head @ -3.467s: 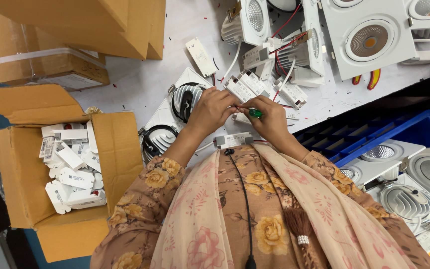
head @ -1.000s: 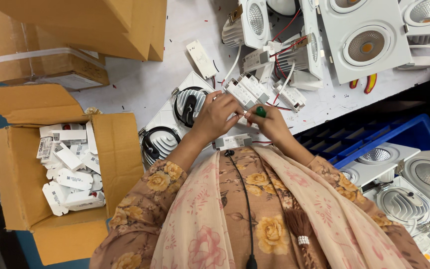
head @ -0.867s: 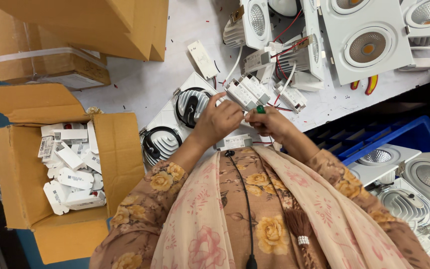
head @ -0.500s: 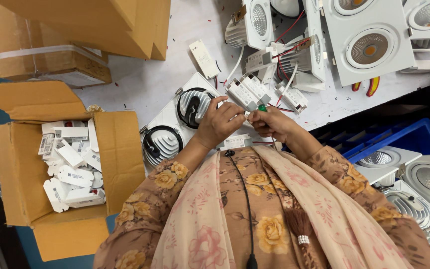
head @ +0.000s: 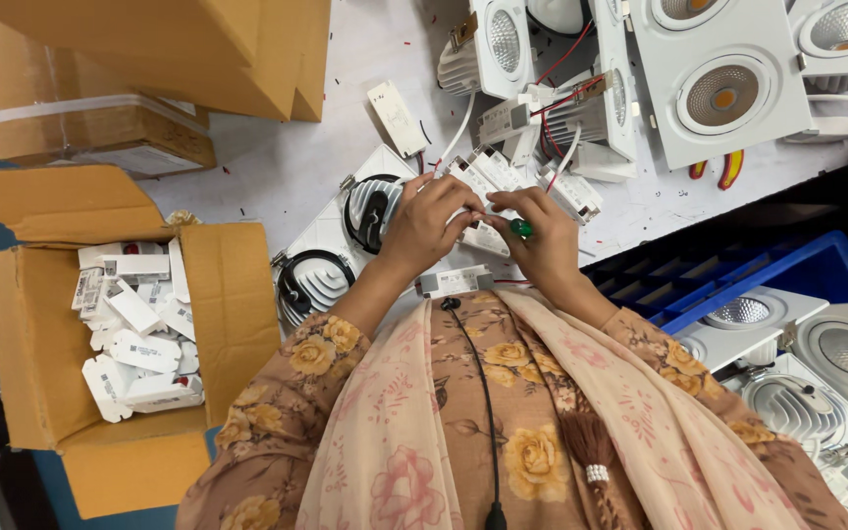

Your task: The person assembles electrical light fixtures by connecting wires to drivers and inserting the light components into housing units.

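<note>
White worktop point(head: 277, 167), speckled with small debris, carries the whole lot; listed from largest down. Item: two brown cardboard boxes, one closed at the upper left point(head: 100, 128), one open at the left edge point(head: 228, 294) and filled with small white boxed drivers point(head: 134, 329). Item: blue plastic crate point(head: 787, 275) at the right, just under the worktop's edge, with white square downlight fixtures point(head: 817, 363) lying by it. Item: large white twin downlight frame point(head: 718, 74) at the top right, with more lamp bodies and red and white leads beside it. Item: twin black-ringed downlight point(head: 331, 250), heat sinks up, touching the left forearm. Item: white driver unit point(head: 488, 182), held between both hands at the centre. Left hand point(head: 429, 221) closes around its near end; right hand point(head: 542, 240) pinches a green-handled screwdriver point(head: 520, 228) against it. Compared with the frames of the last seconds, both hands and the driver sit in nearly the same spot, shifted only slightly, so the fastening work on the unit appears to be continuing rather than finished.
</note>
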